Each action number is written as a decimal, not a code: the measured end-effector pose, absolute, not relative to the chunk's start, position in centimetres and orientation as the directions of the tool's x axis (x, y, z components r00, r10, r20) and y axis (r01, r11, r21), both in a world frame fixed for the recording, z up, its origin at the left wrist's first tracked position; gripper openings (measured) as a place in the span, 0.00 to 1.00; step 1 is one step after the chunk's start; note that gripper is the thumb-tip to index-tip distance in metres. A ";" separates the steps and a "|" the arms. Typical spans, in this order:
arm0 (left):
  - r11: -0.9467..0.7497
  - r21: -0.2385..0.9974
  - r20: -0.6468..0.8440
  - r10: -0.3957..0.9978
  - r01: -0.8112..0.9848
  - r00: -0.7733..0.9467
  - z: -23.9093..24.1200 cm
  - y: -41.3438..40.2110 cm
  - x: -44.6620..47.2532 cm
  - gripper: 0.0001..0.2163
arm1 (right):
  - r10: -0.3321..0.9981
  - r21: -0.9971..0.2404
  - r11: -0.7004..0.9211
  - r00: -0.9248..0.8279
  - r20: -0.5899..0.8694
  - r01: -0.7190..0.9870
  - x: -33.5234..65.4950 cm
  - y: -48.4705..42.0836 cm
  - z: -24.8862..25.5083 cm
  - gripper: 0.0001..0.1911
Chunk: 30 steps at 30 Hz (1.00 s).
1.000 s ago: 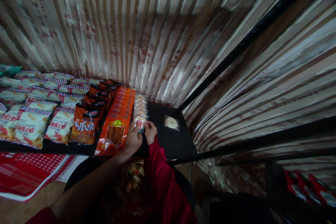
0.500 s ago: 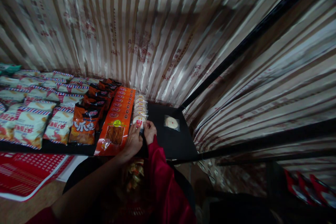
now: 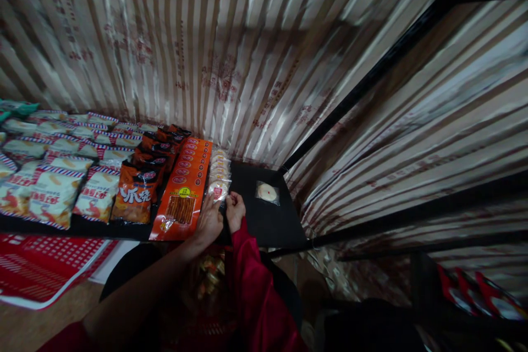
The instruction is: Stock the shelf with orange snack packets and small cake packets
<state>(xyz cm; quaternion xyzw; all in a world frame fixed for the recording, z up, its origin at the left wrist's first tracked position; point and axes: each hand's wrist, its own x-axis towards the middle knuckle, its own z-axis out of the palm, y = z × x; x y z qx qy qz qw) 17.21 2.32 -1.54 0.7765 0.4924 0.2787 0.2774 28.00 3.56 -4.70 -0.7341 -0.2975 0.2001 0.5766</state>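
A row of round white rice crackers in clear wrappers (image 3: pixel 220 164) runs front to back on the black shelf (image 3: pixel 268 228). At its near end, my left hand (image 3: pixel 209 224) has its fingertips on the left and lower side of the front wrapped rice cracker (image 3: pixel 218 191). Bent fingers of my right hand (image 3: pixel 235 212) pinch the right edge of that same wrapper. Left of the row lies a long orange snack pack (image 3: pixel 185 176), partly under my left hand's side. One single wrapped cracker (image 3: pixel 267 193) lies apart, to the right.
Orange and black snack bags (image 3: pixel 134 192) and several rows of white bags (image 3: pixel 55 192) fill the shelf's left. A red basket (image 3: pixel 45 267) is below. Striped curtain (image 3: pixel 247 66) hangs behind; a black post (image 3: pixel 358 88) slants at right. Red packs (image 3: pixel 474 294) show lower right.
The view has shifted slightly. Both hands stay at the front cracker, whose wrapper shows a little more between them; my right fingers sit slightly lower on its edge.
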 end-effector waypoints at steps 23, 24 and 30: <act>-0.494 0.766 0.141 0.753 0.411 0.643 -2.9 -8.4 12.7 0.15 | 0.759 -0.941 -0.146 0.644 0.091 0.305 22.8 -10.2 -4.5 0.13; -0.501 0.761 0.129 0.739 0.411 0.661 -3.3 -8.9 12.4 0.15 | 0.764 -0.942 -0.149 0.640 0.083 0.300 22.5 -10.9 -4.6 0.12; -0.473 0.740 -0.010 0.703 0.478 0.711 -8.0 -11.4 10.1 0.20 | 0.775 -0.954 -0.150 0.631 0.049 0.259 20.6 -14.2 -5.3 0.15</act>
